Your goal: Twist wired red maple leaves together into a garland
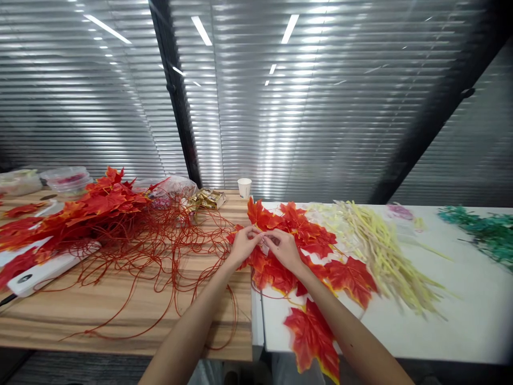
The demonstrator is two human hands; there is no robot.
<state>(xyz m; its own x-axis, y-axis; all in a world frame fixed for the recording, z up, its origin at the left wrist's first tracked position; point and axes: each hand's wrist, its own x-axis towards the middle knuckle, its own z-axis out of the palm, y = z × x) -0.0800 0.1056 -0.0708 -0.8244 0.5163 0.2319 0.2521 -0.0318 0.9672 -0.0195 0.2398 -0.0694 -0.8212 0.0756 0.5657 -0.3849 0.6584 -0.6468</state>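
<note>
My left hand (pixel 246 243) and my right hand (pixel 282 248) meet over a spread of artificial red maple leaves (pixel 276 275) near the seam between two tables. The thumb and fingertips of each hand are pinched, almost touching one another. What they grip is too small and partly hidden to make out. Leaves with yellow edges lie under and around both hands, and one large leaf (pixel 312 337) hangs over the front edge. Close to my left hand, a tangle of thin red cord (pixel 172 251) covers much of the wooden table.
A leaf pile (pixel 112 198) and a white power strip (pixel 56 267) lie left on the wooden table (pixel 160 337). A paper cup (pixel 244 187) stands behind gold wrappers (pixel 210 198). Pale yellow strands (pixel 380 246) and green foliage (pixel 481 230) lie on the white table (pixel 460 326).
</note>
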